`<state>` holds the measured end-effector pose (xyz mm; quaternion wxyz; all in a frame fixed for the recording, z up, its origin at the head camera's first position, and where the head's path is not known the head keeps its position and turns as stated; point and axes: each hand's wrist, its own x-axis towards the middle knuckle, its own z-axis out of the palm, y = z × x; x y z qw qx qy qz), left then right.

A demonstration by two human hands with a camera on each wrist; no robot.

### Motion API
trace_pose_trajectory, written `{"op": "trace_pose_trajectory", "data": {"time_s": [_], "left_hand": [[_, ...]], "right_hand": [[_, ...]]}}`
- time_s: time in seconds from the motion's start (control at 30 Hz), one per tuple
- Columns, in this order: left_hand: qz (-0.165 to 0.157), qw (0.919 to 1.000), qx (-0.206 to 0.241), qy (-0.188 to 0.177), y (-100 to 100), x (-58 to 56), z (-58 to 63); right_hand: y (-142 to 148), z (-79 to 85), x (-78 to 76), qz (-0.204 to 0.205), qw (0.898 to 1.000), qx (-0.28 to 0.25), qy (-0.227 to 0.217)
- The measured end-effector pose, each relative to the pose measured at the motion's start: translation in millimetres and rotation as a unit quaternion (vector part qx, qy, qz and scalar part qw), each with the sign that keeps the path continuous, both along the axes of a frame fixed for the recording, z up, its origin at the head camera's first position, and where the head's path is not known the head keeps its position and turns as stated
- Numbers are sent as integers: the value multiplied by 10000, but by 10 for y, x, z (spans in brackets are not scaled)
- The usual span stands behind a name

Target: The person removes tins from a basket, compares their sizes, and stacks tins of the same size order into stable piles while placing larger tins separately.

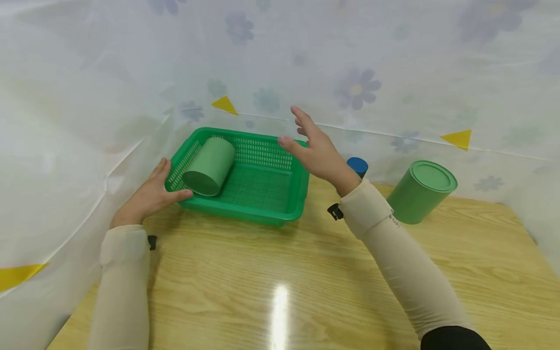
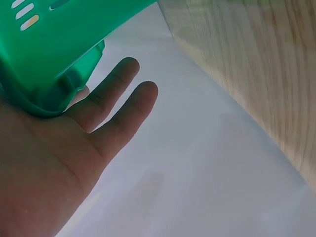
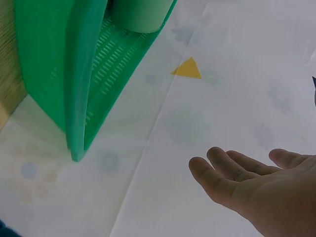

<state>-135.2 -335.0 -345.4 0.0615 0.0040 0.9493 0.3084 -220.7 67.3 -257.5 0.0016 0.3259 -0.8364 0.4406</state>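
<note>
A green plastic basket (image 1: 249,214) with slotted sides stands on the table, and a green can (image 1: 212,163) lies on its side in the left part of it. My left hand (image 1: 146,199) is at the basket's left end, its thumb along the front rim. In the left wrist view, the rim of the basket (image 2: 54,54) meets the palm while the fingers (image 2: 131,106) stretch out past it. My right hand (image 1: 321,153) hovers by the basket's right end, fingers spread and nothing held. The right wrist view has this hand (image 3: 256,185) apart from the basket (image 3: 49,64).
On the right of the wooden table (image 1: 227,272), another green can (image 1: 422,192) stands upright. A blue-topped object (image 1: 357,166) shows partly behind my right wrist. Flowered white sheeting (image 1: 280,58) rises along the back and left edges.
</note>
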Motion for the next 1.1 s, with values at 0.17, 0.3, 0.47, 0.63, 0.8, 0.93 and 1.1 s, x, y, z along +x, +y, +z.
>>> {"op": "trace_pose_trajectory", "data": {"time_s": [0.17,0.3,0.47,0.63,0.8,0.93,1.1], "left_hand": [[-37,10000,-84,-30,-3,27,0],[-23,9999,-88,-70,33,87,13],[19,10000,-22,-91,81,157,37],[100,9999,-72,-53,94,210,68],[150,9998,-77,-47,95,243,89],[204,9998,-48,-48,92,262,81],[172,9999,-3,-3,147,262,52]], "right_hand": [[-282,-52,-106,122,9998,-33,-123],[-470,-101,-132,106,9986,-334,-403],[-692,-175,-151,101,9959,-604,-659],[-938,-283,-225,95,9952,-458,-865],[-1191,-405,-340,20,9927,-256,-1175],[-1394,-518,-451,-22,9900,106,-1407],[-1520,-672,-530,44,9699,549,-2372]]}}
